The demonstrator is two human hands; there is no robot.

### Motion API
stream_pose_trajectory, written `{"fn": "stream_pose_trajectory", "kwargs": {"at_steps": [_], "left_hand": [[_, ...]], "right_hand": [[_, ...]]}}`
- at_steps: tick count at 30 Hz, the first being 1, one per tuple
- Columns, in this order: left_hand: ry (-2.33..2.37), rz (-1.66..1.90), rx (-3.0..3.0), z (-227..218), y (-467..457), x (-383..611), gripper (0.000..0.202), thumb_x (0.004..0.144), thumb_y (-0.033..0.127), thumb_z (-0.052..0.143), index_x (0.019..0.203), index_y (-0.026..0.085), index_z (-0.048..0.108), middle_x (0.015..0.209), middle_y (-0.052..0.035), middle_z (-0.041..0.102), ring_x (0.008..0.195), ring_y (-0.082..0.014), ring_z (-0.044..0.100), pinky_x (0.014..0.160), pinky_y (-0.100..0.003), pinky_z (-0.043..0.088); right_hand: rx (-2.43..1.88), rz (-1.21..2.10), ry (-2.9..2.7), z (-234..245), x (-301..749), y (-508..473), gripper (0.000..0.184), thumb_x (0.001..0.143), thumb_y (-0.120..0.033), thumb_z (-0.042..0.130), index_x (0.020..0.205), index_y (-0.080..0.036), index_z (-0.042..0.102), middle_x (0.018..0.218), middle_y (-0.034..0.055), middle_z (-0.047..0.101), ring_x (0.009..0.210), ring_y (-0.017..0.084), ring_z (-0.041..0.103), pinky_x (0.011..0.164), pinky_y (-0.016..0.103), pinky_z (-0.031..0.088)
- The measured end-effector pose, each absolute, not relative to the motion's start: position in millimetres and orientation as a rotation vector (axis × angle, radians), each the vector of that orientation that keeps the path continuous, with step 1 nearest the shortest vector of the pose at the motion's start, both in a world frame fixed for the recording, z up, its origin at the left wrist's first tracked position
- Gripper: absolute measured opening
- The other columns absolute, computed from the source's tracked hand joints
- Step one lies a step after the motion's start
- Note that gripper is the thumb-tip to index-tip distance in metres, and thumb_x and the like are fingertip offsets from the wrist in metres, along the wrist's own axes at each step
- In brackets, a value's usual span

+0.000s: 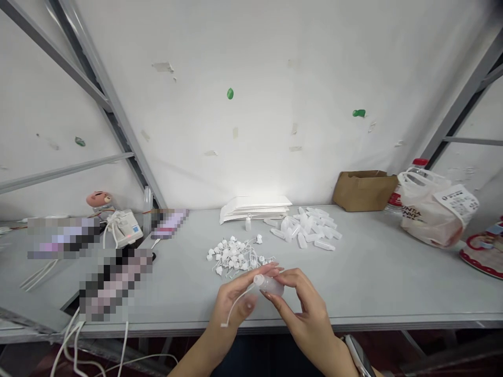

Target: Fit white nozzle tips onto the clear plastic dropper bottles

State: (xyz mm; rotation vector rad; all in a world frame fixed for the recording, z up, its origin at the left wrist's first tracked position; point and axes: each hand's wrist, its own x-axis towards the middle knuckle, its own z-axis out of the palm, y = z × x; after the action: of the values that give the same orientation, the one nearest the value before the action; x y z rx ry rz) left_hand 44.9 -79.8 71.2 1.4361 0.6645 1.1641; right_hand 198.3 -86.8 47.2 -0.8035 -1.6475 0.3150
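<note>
A small translucent plastic bottle (274,286) lies tilted between my hands above the front of the table, its white top end pointing left. My right hand (304,303) grips the bottle's body between thumb and fingers. My left hand (236,298) is open, fingers stretched along the far side of the bottle and thumb apart from it, slightly blurred. A thin white strip (233,309) hangs from the top end and curves down past my left palm. Just beyond my hands lies a heap of white caps with thin stems (231,255).
Several translucent bottles (308,226) lie piled behind to the right. One small bottle (248,224) stands upright before stacked white sheets (255,209). A cardboard box (363,191) and plastic bag (432,214) stand right. Cables and a white device (124,229) are left.
</note>
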Motion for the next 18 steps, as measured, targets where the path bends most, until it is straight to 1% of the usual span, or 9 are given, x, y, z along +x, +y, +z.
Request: {"fn": "stream_pose_trajectory", "kwargs": {"at_steps": [3,6,8,10,12,14,15,17,18], "left_hand": [[0.654,1.101,1.486,72.8,-80.9,43.3,0.053,0.077,0.042,0.061,0.126,0.020,0.053,0.129,-0.0123,0.056,0.126,-0.0305,0.042,0.106,-0.044,0.030],[0.637,1.075,1.513,75.2,-82.6,40.9,0.079,0.068,0.035,0.073,0.137,0.024,0.036,0.132,-0.0124,0.052,0.130,-0.0297,0.037,0.108,-0.045,0.026],[0.633,1.026,1.583,78.1,-83.9,38.6,0.089,0.056,0.032,0.081,0.134,0.025,0.039,0.136,-0.0123,0.047,0.131,-0.0310,0.035,0.110,-0.046,0.021],[0.620,0.980,1.625,81.6,-84.4,36.2,0.092,0.048,0.039,0.084,0.131,0.024,0.045,0.138,-0.0133,0.044,0.131,-0.0336,0.033,0.110,-0.047,0.019],[0.583,0.963,1.619,85.1,-83.9,34.5,0.093,0.048,0.055,0.077,0.129,0.021,0.048,0.138,-0.0152,0.044,0.130,-0.0362,0.033,0.109,-0.049,0.020],[0.559,1.002,1.566,88.1,-82.9,34.1,0.091,0.055,0.074,0.057,0.126,0.017,0.052,0.135,-0.0166,0.048,0.129,-0.0374,0.036,0.108,-0.050,0.022],[0.570,1.018,1.534,89.1,-82.4,34.4,0.090,0.060,0.079,0.045,0.124,0.016,0.055,0.133,-0.0166,0.050,0.128,-0.0371,0.037,0.108,-0.050,0.023],[0.631,1.035,1.485,89.8,-81.3,35.9,0.084,0.071,0.077,0.029,0.120,0.016,0.059,0.129,-0.0149,0.054,0.126,-0.0349,0.040,0.108,-0.049,0.024],[0.677,1.033,1.470,89.2,-80.7,37.0,0.076,0.077,0.072,0.029,0.118,0.017,0.061,0.128,-0.0132,0.056,0.125,-0.0330,0.042,0.108,-0.048,0.025]], "right_hand": [[-0.807,0.243,-1.668,48.8,198.6,-86.8,0.023,0.082,-0.008,0.056,0.101,-0.020,0.051,0.086,0.0057,0.058,0.080,0.017,0.060,0.067,0.030,0.052],[-0.819,0.191,-1.669,49.0,199.4,-86.3,0.024,0.081,-0.008,0.057,0.101,-0.020,0.050,0.086,0.0058,0.058,0.080,0.018,0.060,0.067,0.031,0.053],[-0.826,0.172,-1.666,48.5,200.3,-85.8,0.023,0.082,-0.009,0.057,0.101,-0.020,0.050,0.086,0.0060,0.059,0.081,0.018,0.060,0.068,0.032,0.053],[-0.838,0.166,-1.673,48.0,201.2,-85.3,0.022,0.082,-0.010,0.056,0.101,-0.020,0.050,0.087,0.0067,0.059,0.082,0.019,0.061,0.070,0.033,0.053],[-0.845,0.164,-1.678,47.7,201.8,-84.9,0.020,0.083,-0.010,0.055,0.100,-0.020,0.051,0.087,0.0071,0.059,0.083,0.020,0.061,0.070,0.033,0.054],[-0.847,0.154,-1.682,47.8,202.0,-84.6,0.020,0.082,-0.010,0.056,0.099,-0.020,0.051,0.087,0.0071,0.060,0.082,0.020,0.062,0.068,0.033,0.054],[-0.847,0.147,-1.686,47.8,202.0,-84.4,0.020,0.082,-0.010,0.056,0.099,-0.020,0.051,0.086,0.0070,0.060,0.081,0.020,0.062,0.068,0.032,0.054],[-0.849,0.138,-1.705,47.7,202.0,-84.3,0.022,0.082,-0.008,0.055,0.100,-0.019,0.051,0.087,0.0073,0.060,0.081,0.019,0.062,0.068,0.032,0.054],[-0.851,0.136,-1.718,47.5,201.9,-84.3,0.023,0.082,-0.007,0.055,0.101,-0.019,0.051,0.087,0.0074,0.060,0.082,0.019,0.061,0.069,0.032,0.054]]}}
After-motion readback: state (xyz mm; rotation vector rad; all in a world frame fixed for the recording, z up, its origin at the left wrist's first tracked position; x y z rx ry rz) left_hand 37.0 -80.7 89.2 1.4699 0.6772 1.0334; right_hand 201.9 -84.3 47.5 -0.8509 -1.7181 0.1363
